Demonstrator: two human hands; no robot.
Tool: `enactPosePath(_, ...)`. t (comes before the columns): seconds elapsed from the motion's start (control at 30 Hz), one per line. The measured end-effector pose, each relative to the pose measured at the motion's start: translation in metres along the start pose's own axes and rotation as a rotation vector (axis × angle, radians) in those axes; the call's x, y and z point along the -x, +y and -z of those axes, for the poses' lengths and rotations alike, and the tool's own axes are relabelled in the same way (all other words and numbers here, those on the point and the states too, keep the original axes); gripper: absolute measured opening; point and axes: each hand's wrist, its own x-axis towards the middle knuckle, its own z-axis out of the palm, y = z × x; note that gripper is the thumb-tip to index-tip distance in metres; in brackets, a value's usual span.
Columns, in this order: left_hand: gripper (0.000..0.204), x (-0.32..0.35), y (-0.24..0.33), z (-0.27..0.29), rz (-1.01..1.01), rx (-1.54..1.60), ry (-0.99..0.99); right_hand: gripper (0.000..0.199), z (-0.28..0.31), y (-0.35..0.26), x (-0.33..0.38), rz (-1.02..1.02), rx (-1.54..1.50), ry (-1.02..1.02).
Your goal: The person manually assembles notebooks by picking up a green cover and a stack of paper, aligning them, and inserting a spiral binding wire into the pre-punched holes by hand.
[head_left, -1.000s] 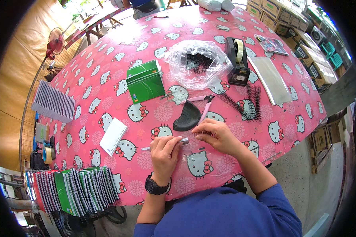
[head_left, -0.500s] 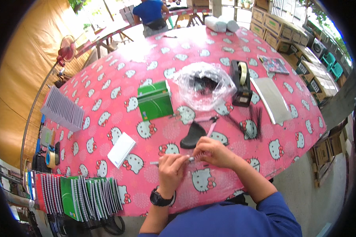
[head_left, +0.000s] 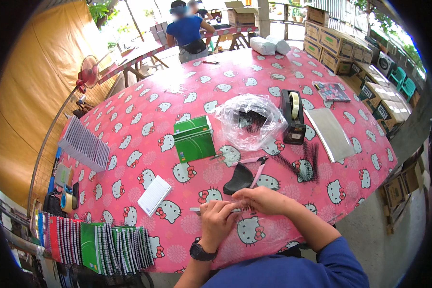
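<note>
Both my hands are close together over the near middle of the pink table. My left hand (head_left: 217,221), with a black watch on the wrist, is closed on a thin greyish strip (head_left: 195,209) whose end sticks out to the left. My right hand (head_left: 264,200) pinches at a short dark wire spiral (head_left: 245,208) between the hands; my fingers partly hide it. Just beyond my right hand lie pink-handled pliers (head_left: 258,173) and a black rounded piece (head_left: 237,179). Loose black spirals (head_left: 312,161) lie to the right, and a small white notepad (head_left: 155,195) to the left.
Green notebooks (head_left: 194,144), a clear plastic bag (head_left: 249,127) with dark contents, a tape dispenser (head_left: 293,117) and a clear-wrapped sheet pack (head_left: 330,134) stand farther back. Spiral notebooks (head_left: 93,245) line the left edge, near a stack of pads (head_left: 84,144). A person (head_left: 187,33) stands beyond.
The view has tilted up slightly, so the table things sit lower in it. My right hand's fingers have shifted on the spiral, while both hands stay together.
</note>
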Motion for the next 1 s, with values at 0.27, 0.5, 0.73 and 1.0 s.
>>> enactPosePath(0.27,0.026,-0.003,0.005,0.005,-0.058,0.031,-0.013,0.083,-0.017,0.048,-0.042,-0.03,0.519,0.336)
enactPosePath(0.5,0.028,-0.002,0.001,0.006,-0.044,0.009,-0.031,0.064,-0.019,0.049,-0.046,0.035,0.532,0.349)
enactPosePath(0.73,0.022,0.004,-0.014,0.005,-0.07,-0.003,-0.066,0.064,0.014,0.052,0.005,0.021,-0.266,0.085)
enactPosePath(1.0,0.021,0.013,-0.029,0.007,-0.073,-0.038,-0.012,0.045,-0.01,0.014,0.011,0.005,-0.025,0.071)
